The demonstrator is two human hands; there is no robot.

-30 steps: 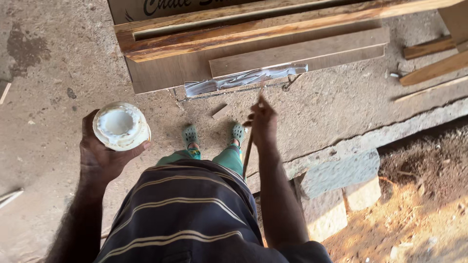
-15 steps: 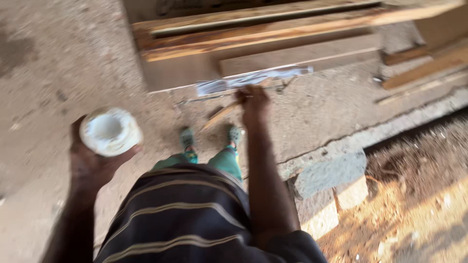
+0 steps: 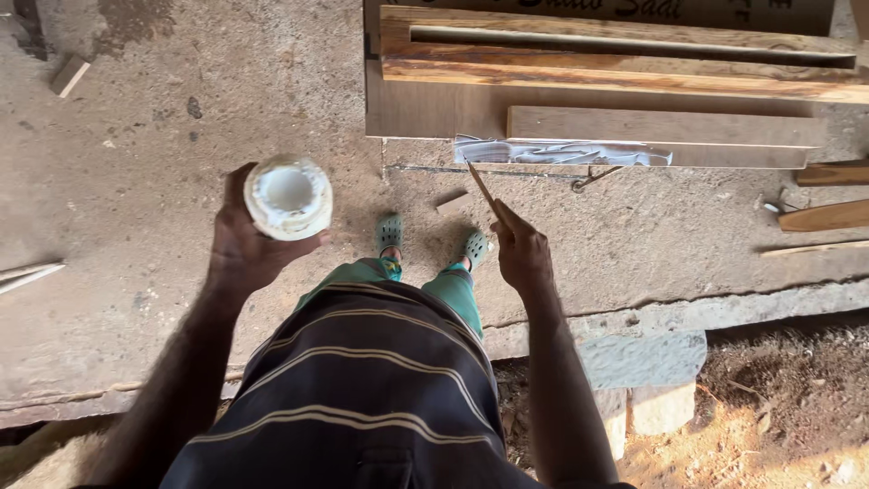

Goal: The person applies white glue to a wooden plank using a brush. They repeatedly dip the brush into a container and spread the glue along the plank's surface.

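Standing over the concrete floor (image 3: 163,136), a tub in one hand and a stick in the other.

Left hand (image 3: 243,244) wraps closed around an open white tub (image 3: 288,196), held at chest height. Right hand (image 3: 522,254) pinches a thin wooden stick (image 3: 482,187), tip aimed toward the white-smeared strip (image 3: 561,152) on the wooden boards (image 3: 634,100) ahead of the feet.

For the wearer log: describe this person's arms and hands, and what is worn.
Both forearms are bare, with no sleeves, gloves, watch or rings visible on the left hand or right hand. A dark shirt with pale stripes covers the torso.
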